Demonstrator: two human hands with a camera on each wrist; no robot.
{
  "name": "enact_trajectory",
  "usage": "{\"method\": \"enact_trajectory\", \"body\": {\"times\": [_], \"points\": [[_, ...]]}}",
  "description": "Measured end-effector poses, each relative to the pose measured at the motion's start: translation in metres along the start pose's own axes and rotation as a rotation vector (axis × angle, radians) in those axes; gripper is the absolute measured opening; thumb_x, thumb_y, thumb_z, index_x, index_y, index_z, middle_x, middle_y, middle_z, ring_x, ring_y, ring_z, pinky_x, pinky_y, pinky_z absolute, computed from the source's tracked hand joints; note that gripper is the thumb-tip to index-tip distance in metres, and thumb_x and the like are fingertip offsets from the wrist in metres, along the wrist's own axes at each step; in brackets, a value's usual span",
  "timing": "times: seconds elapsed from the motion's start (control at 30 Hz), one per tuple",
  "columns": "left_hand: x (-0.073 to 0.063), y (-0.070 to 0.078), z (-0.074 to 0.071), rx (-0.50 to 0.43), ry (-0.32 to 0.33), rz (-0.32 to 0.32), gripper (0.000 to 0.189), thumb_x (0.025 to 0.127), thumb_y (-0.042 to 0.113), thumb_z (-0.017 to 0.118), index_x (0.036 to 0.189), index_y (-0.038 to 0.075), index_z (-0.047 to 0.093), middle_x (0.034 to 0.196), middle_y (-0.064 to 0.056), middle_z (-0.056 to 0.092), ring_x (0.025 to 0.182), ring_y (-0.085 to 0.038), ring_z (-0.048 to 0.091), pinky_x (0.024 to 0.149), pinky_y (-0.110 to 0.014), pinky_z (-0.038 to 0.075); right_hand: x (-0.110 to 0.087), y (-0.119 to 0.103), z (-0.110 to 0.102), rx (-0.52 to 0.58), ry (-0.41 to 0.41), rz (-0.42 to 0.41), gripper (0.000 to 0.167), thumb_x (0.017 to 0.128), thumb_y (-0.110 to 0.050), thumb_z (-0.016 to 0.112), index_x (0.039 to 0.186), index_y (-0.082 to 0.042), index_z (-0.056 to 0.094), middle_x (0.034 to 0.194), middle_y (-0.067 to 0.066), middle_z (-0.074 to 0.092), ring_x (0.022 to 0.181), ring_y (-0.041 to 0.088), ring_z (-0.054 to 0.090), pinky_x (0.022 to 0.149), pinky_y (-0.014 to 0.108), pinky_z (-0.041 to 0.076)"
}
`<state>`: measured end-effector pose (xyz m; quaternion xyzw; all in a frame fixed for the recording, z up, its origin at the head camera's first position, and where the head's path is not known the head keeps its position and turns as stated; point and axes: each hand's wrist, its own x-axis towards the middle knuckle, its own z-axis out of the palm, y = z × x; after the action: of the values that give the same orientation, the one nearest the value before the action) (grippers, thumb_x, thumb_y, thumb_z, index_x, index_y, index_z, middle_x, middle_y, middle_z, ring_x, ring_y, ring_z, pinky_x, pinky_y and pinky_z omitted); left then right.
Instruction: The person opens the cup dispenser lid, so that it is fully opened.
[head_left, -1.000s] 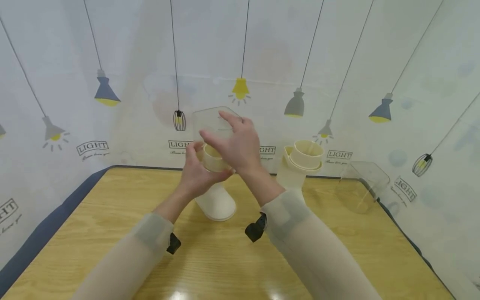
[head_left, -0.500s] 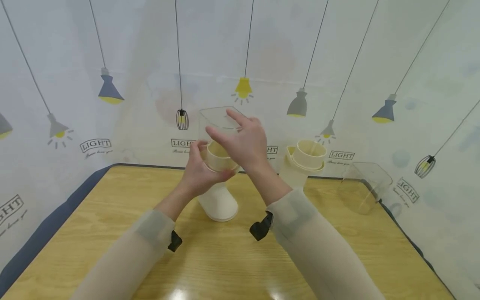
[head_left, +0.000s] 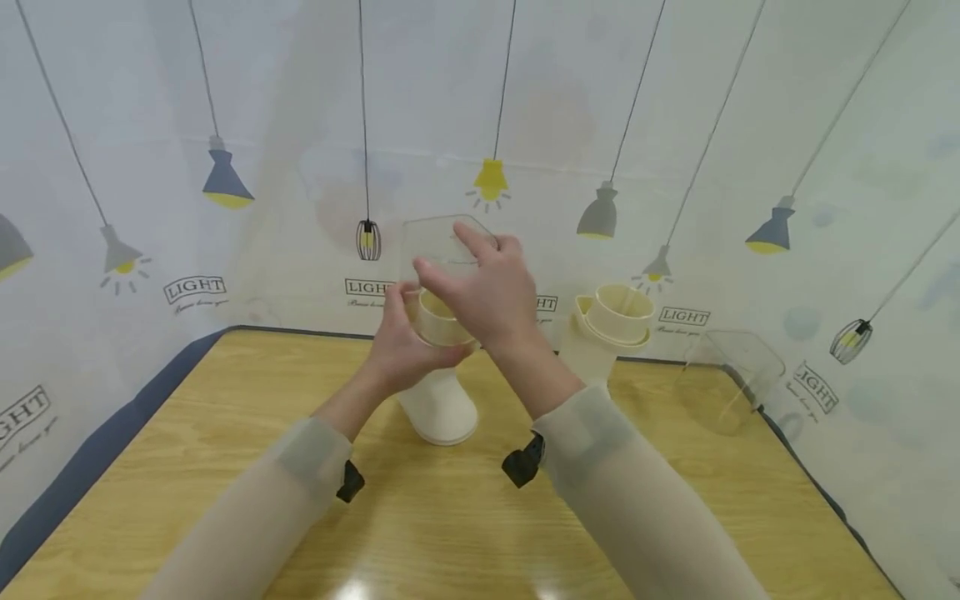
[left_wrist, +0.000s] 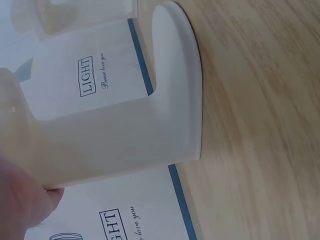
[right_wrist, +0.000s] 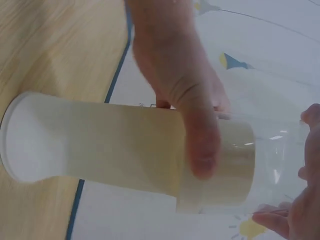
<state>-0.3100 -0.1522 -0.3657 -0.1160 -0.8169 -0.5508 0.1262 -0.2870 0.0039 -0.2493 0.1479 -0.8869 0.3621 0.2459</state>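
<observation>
A cream plastic stand (head_left: 442, 408), shaped like a dispenser base with a round foot, stands upright on the table. My left hand (head_left: 405, 346) grips its collar near the top, with the thumb wrapped across it in the right wrist view. A clear plastic container (right_wrist: 274, 160) sits over the stand's round cream ring (right_wrist: 237, 162). My right hand (head_left: 491, 296) holds the upper end of this container, thumb and fingers spread on opposite sides. The right palm and forearm hide part of the ring in the head view.
A second cream stand (head_left: 588, 358) with a round ring on top stands to the right, partly behind my right forearm. Another clear container (head_left: 727, 383) rests at the table's far right corner. A printed curtain surrounds the wooden table (head_left: 427, 533).
The head view has shifted slightly, so everything sits a little farther right. Both hands keep their places on the stand and container, with only small movement of the right hand.
</observation>
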Motion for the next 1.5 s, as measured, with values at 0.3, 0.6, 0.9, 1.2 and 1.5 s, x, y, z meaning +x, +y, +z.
{"method": "enact_trajectory", "body": {"times": [0.3, 0.6, 0.9, 1.2, 1.5], "points": [[-0.001, 0.000, -0.002, 0.023, -0.007, 0.027, 0.123, 0.068, 0.044, 0.100, 0.158, 0.021, 0.019, 0.151, -0.013, 0.045, 0.124, -0.031, 0.059, 0.101, -0.048, 0.058, 0.000, 0.001, -0.005, 0.012, -0.002, 0.022, 0.076, 0.085, -0.068, 0.076, 0.149, -0.030, 0.063, 0.149, 0.019, 0.061, 0.128, 0.035, 0.063, 0.097, 0.054, 0.059], [-0.001, -0.001, -0.002, 0.032, -0.024, 0.035, 0.123, 0.068, 0.046, 0.100, 0.158, 0.021, 0.019, 0.153, -0.015, 0.043, 0.124, -0.031, 0.059, 0.102, -0.049, 0.057, -0.001, -0.004, -0.009, -0.008, -0.016, 0.053, 0.077, 0.086, -0.069, 0.074, 0.150, -0.028, 0.063, 0.149, 0.019, 0.062, 0.131, 0.034, 0.062, 0.099, 0.054, 0.058], [-0.001, 0.000, -0.001, 0.002, -0.042, 0.044, 0.125, 0.067, 0.039, 0.101, 0.159, 0.023, 0.019, 0.153, -0.016, 0.044, 0.124, -0.032, 0.060, 0.101, -0.049, 0.058, -0.005, -0.006, -0.011, -0.155, -0.032, -0.005, 0.077, 0.090, -0.071, 0.069, 0.154, -0.029, 0.059, 0.151, 0.022, 0.059, 0.115, 0.041, 0.071, 0.090, 0.054, 0.062], [0.000, -0.001, -0.001, 0.001, -0.029, 0.067, 0.124, 0.069, 0.037, 0.100, 0.159, 0.024, 0.017, 0.154, -0.014, 0.043, 0.126, -0.031, 0.059, 0.103, -0.049, 0.058, -0.005, -0.009, -0.013, -0.152, -0.044, -0.018, 0.078, 0.090, -0.072, 0.068, 0.155, -0.030, 0.057, 0.154, 0.022, 0.056, 0.112, 0.038, 0.072, 0.085, 0.051, 0.063], [0.001, -0.002, -0.002, -0.009, -0.033, 0.097, 0.125, 0.067, 0.033, 0.102, 0.160, 0.029, 0.018, 0.152, -0.014, 0.046, 0.127, -0.031, 0.059, 0.107, -0.051, 0.055, -0.002, -0.011, -0.020, -0.102, -0.021, 0.005, 0.078, 0.088, -0.070, 0.072, 0.154, -0.030, 0.058, 0.152, 0.021, 0.058, 0.126, 0.036, 0.066, 0.094, 0.053, 0.061]]}}
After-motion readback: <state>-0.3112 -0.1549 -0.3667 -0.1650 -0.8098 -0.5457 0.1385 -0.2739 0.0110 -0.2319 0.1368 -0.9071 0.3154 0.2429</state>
